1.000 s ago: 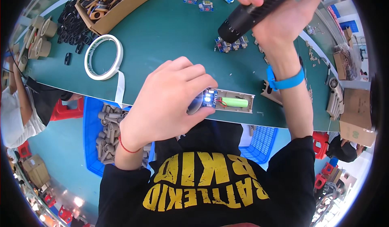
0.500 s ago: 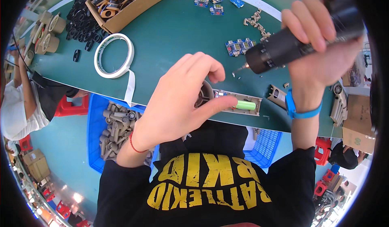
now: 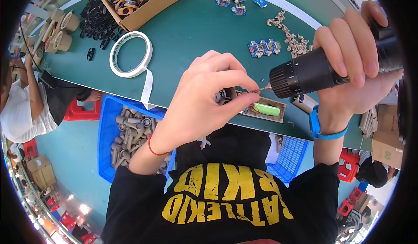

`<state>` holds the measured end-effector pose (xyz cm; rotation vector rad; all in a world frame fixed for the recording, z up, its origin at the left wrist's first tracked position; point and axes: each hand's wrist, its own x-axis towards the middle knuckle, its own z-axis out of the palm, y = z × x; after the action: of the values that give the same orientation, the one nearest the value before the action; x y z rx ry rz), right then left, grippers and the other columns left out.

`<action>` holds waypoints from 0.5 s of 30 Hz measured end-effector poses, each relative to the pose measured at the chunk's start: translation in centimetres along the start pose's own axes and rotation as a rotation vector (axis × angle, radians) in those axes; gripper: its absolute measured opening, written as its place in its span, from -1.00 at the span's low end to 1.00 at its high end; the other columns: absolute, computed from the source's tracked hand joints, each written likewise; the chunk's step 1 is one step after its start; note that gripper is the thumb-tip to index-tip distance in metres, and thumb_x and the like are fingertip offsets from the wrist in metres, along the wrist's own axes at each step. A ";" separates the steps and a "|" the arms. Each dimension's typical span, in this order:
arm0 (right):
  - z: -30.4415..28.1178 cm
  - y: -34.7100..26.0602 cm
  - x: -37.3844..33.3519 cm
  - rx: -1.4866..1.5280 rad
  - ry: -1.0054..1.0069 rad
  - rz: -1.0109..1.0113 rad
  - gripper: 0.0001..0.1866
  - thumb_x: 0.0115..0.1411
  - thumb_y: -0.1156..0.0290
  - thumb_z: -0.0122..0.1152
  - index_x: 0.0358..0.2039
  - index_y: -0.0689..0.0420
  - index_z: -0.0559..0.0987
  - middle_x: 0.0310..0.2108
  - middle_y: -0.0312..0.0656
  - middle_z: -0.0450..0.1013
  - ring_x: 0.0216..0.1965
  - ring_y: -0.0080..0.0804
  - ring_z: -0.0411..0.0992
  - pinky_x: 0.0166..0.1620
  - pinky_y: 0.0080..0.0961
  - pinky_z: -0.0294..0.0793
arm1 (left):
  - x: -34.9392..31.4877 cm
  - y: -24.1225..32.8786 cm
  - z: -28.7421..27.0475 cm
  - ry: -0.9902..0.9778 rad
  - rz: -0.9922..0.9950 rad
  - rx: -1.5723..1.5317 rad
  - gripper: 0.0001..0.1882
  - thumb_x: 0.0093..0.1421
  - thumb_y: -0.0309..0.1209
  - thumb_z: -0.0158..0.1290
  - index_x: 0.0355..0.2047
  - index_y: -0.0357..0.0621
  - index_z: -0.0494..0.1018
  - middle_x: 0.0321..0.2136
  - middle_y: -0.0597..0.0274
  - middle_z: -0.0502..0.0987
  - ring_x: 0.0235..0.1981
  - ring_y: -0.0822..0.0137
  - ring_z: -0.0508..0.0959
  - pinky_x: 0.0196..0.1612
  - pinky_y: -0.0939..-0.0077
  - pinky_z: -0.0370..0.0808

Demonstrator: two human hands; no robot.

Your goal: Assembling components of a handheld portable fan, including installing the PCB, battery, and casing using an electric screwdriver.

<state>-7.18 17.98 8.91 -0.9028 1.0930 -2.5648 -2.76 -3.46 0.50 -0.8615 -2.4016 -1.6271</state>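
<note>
My right hand (image 3: 348, 65) is wrapped round a black cordless drill (image 3: 305, 74), its thin bit (image 3: 264, 88) pointing left. At the bit's tip, the thumb and forefinger of my left hand (image 3: 213, 96) are pinched together; whatever lies between them is too small to make out. Beneath that hand, by the table's front edge, rests a beige plastic housing (image 3: 282, 113) lying with its inside facing up. It holds a green cylindrical battery cell (image 3: 266, 109) with a red wire beside it. My left hand partly covers the housing's round end (image 3: 224, 96).
Small blue circuit boards (image 3: 264, 48) and a pile of beige clips (image 3: 297, 45) lie beyond the drill. A roll of white tape (image 3: 114, 56), black rings (image 3: 93, 24) and a cardboard box (image 3: 148, 11) occupy the left. A blue crate (image 3: 104, 144) of beige housings stands below the table edge.
My left hand has closed from a loose curl into a pinch at the bit's tip. The drill has come lower, its bit now meeting those fingers above the housing.
</note>
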 end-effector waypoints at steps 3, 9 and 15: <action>0.2 -0.1 -0.2 -0.029 -0.010 -0.001 -0.53 0.35 -0.10 -0.09 -0.15 0.11 0.34 -0.62 -0.39 0.34 -0.65 -0.65 0.33 -0.42 -0.65 0.37 | -0.2 0.1 0.2 0.017 0.028 0.043 -0.82 -0.11 -0.55 0.34 -0.44 -0.12 0.62 -0.46 0.31 0.51 -0.38 0.31 0.47 -0.33 0.46 0.37; 1.2 0.1 0.3 -0.237 -0.120 0.100 -0.50 0.35 -0.17 -0.09 -0.14 0.07 0.35 -0.60 -0.40 0.35 -0.63 -0.65 0.36 -0.42 -0.69 0.38 | -0.3 0.3 -0.2 -0.025 0.039 0.139 -0.75 -0.16 -0.51 0.36 -0.40 -0.13 0.60 -0.41 0.26 0.53 -0.33 0.24 0.49 -0.27 0.42 0.40; 0.4 2.4 -1.3 -0.155 -0.033 -0.203 -0.48 0.30 -0.20 -0.04 -0.12 0.05 0.35 -0.55 -0.37 0.39 -0.59 -0.61 0.40 -0.37 -0.70 0.42 | -0.6 0.3 -1.3 -0.153 0.093 0.241 -0.51 -0.17 -0.40 0.36 -0.17 -0.14 0.51 -0.19 0.20 0.50 -0.12 0.12 0.46 -0.05 0.29 0.40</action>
<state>-6.04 16.56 6.79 -1.1448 1.2653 -2.6409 -2.39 -4.76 0.99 -1.0676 -2.5468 -1.2488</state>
